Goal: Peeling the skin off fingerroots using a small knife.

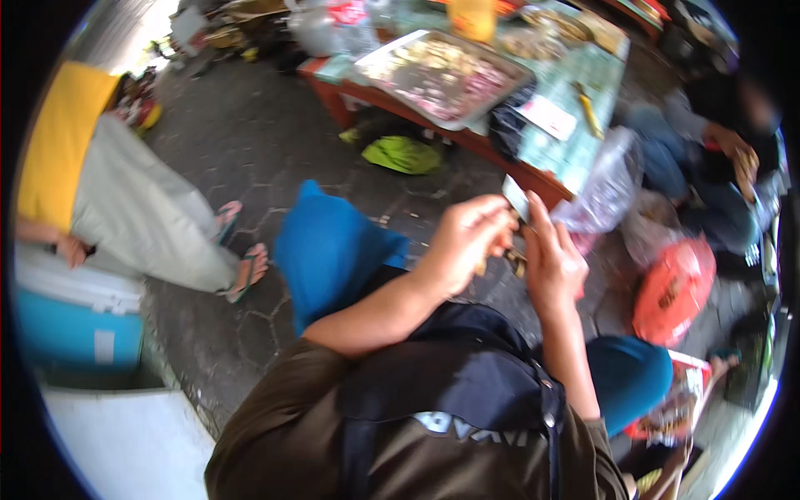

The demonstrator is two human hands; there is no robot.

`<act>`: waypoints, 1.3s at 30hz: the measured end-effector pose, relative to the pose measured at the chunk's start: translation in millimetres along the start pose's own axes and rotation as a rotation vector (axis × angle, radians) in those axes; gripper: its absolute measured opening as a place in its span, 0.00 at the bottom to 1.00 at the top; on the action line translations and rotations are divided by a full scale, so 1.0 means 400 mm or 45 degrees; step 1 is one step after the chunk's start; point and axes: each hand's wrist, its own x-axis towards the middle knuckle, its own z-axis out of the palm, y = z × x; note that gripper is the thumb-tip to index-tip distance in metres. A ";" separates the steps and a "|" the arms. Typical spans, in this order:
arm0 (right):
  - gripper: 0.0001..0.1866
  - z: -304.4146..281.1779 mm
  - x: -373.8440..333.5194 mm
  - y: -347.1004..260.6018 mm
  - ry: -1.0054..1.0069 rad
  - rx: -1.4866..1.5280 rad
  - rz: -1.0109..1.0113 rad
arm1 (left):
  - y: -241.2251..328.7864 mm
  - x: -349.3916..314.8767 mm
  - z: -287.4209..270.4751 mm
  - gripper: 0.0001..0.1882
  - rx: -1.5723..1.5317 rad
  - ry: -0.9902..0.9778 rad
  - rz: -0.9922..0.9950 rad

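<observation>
That person wears a short-sleeved olive-brown T-shirt [271,408] with white lettering [440,423], a strapped black chest panel [450,371] and bright blue trousers [325,246]

1. before the left hand [469,237], a tray [492,104] on the table [608,77].
2. a cooler [71,325] at far left, beside a co-worker [133,192].
3. right of the right hand [554,262], a plastic bag [677,292] on the ground [267,192].

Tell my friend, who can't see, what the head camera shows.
Someone's left hand and right hand meet at a small, pale, blade-like piece. Beyond, a tray of pink and yellowish bits sits on a green table.
</observation>
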 end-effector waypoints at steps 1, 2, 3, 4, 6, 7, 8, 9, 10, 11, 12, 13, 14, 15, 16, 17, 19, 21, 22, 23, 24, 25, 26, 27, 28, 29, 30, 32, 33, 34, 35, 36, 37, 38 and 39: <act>0.25 -0.003 0.001 0.012 0.026 -0.060 -0.010 | 0.005 -0.003 0.018 0.14 -0.043 0.026 0.047; 0.25 -0.004 0.004 0.014 0.030 -0.032 -0.013 | 0.009 -0.010 0.017 0.15 -0.030 0.050 0.049; 0.25 -0.007 0.003 0.020 0.036 0.002 -0.020 | 0.013 -0.010 0.019 0.16 -0.008 0.018 0.045; 0.25 -0.004 0.002 0.023 0.050 0.095 -0.007 | 0.018 -0.007 0.020 0.16 -0.015 0.003 0.017; 0.26 -0.006 -0.012 0.021 -0.008 0.185 0.046 | 0.017 -0.002 0.020 0.18 -0.006 -0.044 -0.016; 0.27 0.000 -0.018 0.021 -0.011 0.256 0.060 | 0.014 -0.001 0.026 0.18 -0.010 -0.048 -0.021; 0.27 -0.001 -0.020 0.022 -0.012 0.254 0.063 | 0.013 0.001 0.034 0.16 -0.050 -0.026 0.000; 0.28 -0.001 -0.021 0.022 -0.030 0.259 0.081 | 0.014 0.002 0.038 0.14 -0.089 -0.004 0.022; 0.28 -0.003 -0.025 0.023 -0.049 0.265 0.100 | 0.015 0.000 0.041 0.14 -0.089 -0.003 0.019; 0.28 -0.008 -0.025 0.023 -0.050 0.266 0.103 | 0.016 -0.001 0.043 0.14 -0.061 -0.017 0.020; 0.28 -0.013 -0.023 0.022 -0.051 0.221 0.086 | 0.017 -0.001 0.043 0.14 -0.034 -0.031 0.022; 0.28 -0.016 -0.022 0.022 -0.053 0.177 0.067 | 0.017 -0.002 0.041 0.14 -0.033 -0.030 0.022; 0.28 -0.017 -0.023 0.023 -0.054 0.179 0.068 | 0.017 -0.003 0.037 0.16 -0.013 -0.044 0.010; 0.28 -0.017 -0.023 0.024 -0.049 0.142 0.053 | 0.016 -0.004 0.035 0.19 0.007 -0.059 -0.001; 0.28 -0.017 -0.024 0.025 -0.043 0.104 0.040 | 0.014 -0.004 0.035 0.19 0.008 -0.061 -0.003; 0.28 -0.017 -0.023 0.027 -0.042 0.103 0.043 | 0.012 -0.004 0.035 0.19 -0.004 -0.057 -0.007; 0.28 -0.014 -0.021 0.030 0.022 0.035 -0.027 | 0.010 -0.003 0.037 0.19 -0.014 -0.056 -0.013; 0.28 -0.019 -0.018 0.029 0.023 0.010 -0.034 | 0.010 -0.003 0.042 0.10 -0.044 -0.014 0.000; 0.27 -0.021 -0.017 0.029 0.022 -0.013 -0.045 | 0.011 -0.003 0.043 0.10 -0.043 -0.016 -0.001; 0.27 -0.022 -0.016 0.027 0.024 -0.014 -0.043 | 0.013 -0.004 0.045 0.10 -0.047 -0.011 -0.001; 0.27 -0.023 -0.016 0.025 0.024 -0.006 -0.028 | 0.015 -0.005 0.047 0.10 -0.053 -0.006 0.000; 0.27 -0.023 -0.017 0.024 0.025 0.002 -0.012 | 0.016 -0.005 0.047 0.10 -0.051 -0.009 -0.002; 0.27 -0.023 -0.017 0.024 0.027 0.001 -0.009 | 0.018 -0.005 0.046 0.11 -0.049 -0.007 -0.007; 0.26 -0.022 -0.018 0.026 0.031 0.030 0.016 | 0.020 -0.006 0.045 0.12 -0.048 -0.005 -0.012; 0.25 -0.022 -0.020 0.029 0.036 0.058 0.041 | 0.023 -0.008 0.047 0.12 -0.045 -0.009 -0.014; 0.25 -0.014 -0.019 0.043 0.039 0.057 0.045 | 0.026 -0.011 0.050 0.14 -0.066 -0.019 -0.042; 0.23 -0.002 -0.017 0.069 0.091 0.288 0.140 | 0.029 -0.012 0.051 0.18 -0.087 -0.030 -0.070; 0.21 -0.018 -0.014 0.084 -0.031 0.710 0.482 | 0.033 -0.010 0.044 0.17 -0.133 -0.030 -0.084; 0.21 -0.032 -0.017 0.079 -0.028 0.709 0.484 | 0.034 -0.008 0.041 0.17 -0.179 -0.027 -0.096; 0.21 -0.054 -0.011 0.060 -0.184 0.818 0.598 | 0.033 -0.005 0.037 0.17 -0.178 -0.027 -0.096; 0.22 -0.063 -0.008 0.048 -0.342 0.925 0.711 | 0.031 -0.001 0.032 0.17 -0.253 -0.032 -0.121; 0.22 -0.041 -0.015 0.050 -0.221 0.850 0.428 | 0.029 0.002 0.029 0.17 -0.329 -0.036 -0.146; 0.23 -0.040 -0.015 0.041 -0.230 0.791 0.358 | 0.028 0.002 0.029 0.17 -0.327 -0.038 -0.149; 0.23 -0.041 -0.014 0.033 -0.234 0.753 0.330 | 0.027 0.003 0.030 0.15 -0.348 -0.044 -0.131; 0.23 -0.041 -0.013 0.027 -0.238 0.714 0.301 | 0.027 0.003 0.031 0.13 -0.369 -0.052 -0.112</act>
